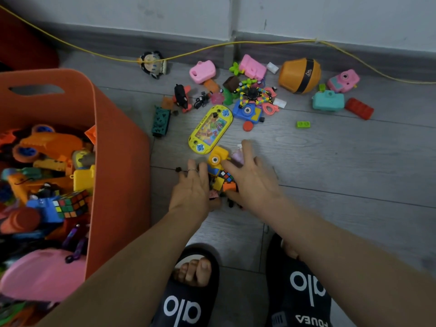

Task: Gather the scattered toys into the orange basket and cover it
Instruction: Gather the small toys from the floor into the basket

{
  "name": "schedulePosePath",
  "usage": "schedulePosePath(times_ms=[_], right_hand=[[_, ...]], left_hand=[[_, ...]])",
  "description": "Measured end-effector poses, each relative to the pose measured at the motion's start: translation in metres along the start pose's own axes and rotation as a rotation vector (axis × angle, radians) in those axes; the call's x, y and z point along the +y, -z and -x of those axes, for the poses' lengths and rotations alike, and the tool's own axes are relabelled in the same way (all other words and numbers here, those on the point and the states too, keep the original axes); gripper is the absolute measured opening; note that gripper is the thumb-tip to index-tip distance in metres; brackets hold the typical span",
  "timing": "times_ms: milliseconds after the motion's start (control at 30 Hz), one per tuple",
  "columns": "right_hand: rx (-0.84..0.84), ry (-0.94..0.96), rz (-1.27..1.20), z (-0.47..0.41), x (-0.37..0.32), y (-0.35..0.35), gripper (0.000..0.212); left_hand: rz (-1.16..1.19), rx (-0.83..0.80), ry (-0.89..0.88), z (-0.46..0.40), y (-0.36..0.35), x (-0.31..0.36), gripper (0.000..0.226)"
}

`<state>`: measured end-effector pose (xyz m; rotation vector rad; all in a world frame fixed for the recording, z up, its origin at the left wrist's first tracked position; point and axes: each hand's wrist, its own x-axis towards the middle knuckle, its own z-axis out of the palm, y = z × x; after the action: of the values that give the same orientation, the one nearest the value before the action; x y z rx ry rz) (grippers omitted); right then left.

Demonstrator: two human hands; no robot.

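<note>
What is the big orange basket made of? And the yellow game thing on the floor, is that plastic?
The orange basket looks like soft matte plastic or silicone: its smooth wall curves, with a cut-out handle slot and no shine. The yellow water game looks like hard glossy plastic, with moulded buttons and a clear window over a colourful picture. The floor seems to be grey wood-look planks.

The floor (342, 166) is laid in grey wood-grain planks with dark seams between them. Along the far side runs a pale, scuffed wall (118, 8) above a darker grey skirting board (132, 41). A thin yellow cable (212, 47) sags along the skirting. Lighting is dim and even.
</note>
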<state>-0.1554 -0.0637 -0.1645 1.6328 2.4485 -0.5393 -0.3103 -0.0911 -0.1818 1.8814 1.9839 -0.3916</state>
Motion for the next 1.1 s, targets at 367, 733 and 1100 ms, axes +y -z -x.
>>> schedulePosePath(times_ms=[367,733,1100], right_hand=[[0.145,-0.144,-0.297,0.007,0.022,-0.015,0.045],[0.240,-0.286,-0.440,0.031,0.025,-0.013,0.040],[0.033,-0.228,-0.479,0.038,0.008,-0.024,0.090]], left_hand=[[0.061,-0.085,-0.034,0.005,0.003,-0.007,0.075],[-0.179,-0.110,-0.017,0.022,0.004,-0.014,0.073],[0.334,-0.081,0.033,0.023,-0.010,0.000,0.058]])
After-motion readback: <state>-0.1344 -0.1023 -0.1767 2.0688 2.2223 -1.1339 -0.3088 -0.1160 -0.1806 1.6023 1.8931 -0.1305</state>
